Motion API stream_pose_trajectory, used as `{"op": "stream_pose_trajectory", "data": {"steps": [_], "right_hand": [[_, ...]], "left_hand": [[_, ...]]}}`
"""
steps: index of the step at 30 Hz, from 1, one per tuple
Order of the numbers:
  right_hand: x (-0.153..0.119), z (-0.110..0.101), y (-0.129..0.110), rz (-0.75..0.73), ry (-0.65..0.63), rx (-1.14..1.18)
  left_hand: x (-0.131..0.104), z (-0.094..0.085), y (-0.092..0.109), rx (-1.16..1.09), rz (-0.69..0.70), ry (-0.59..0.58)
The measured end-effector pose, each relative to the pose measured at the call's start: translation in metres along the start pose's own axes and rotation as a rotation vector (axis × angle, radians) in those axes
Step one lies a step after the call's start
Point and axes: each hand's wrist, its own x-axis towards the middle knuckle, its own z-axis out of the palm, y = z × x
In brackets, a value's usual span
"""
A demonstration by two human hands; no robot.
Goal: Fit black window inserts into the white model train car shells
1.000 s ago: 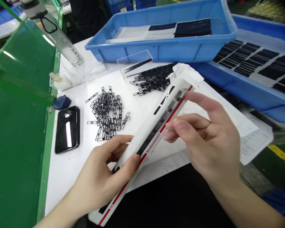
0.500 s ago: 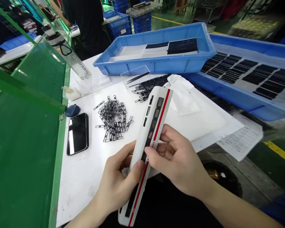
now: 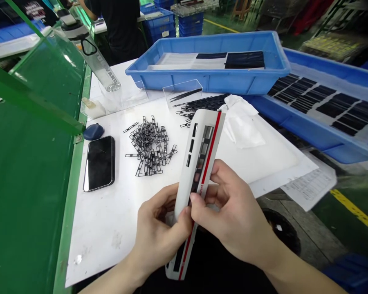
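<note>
Snug grip: left hand and right hand wrapped a long red-striped white plastic shell tilted toward one o'clock; probably thumb-pressing, next needed steadiness.

Lettering on white shell pt. hidden by R hand (end shows), print on paper too sm. to read.

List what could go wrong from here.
The white shell reaches past the near edge of the table; if the left hand and right hand slip, it might fall.

Both thumbs meet near its dark window strip; too much pressure could mark or shift it.

The thin black frames lie tangled, so pulling one out may bend others.
</note>
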Motion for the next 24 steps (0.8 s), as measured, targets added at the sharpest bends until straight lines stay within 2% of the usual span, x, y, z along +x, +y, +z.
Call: {"op": "stream_pose_trajectory", "data": {"steps": [4, 8, 13, 17, 24], "right_hand": [[0.007, -0.002, -0.004, -0.029, -0.018, 0.009], [0.013, -0.006, -0.008, -0.081, -0.03, 0.001], [0.015, -0.009, -0.008, -0.078, -0.024, 0.062], [0.018, -0.014, -0.011, -0.062, -0.12, 0.128], [0.022, -0.028, -0.019, -0.153, -0.131, -0.053]], "left_hand": [[0.002, 0.001, 0.0, -0.019, -0.01, 0.027], [0.001, 0.0, -0.003, -0.005, 0.04, 0.04], [0.003, -0.002, -0.001, -0.016, 0.016, 0.012], [0.005, -0.005, 0.004, -0.071, -0.012, 0.018], [0.002, -0.008, -0.004, -0.013, 0.101, -0.01]]}}
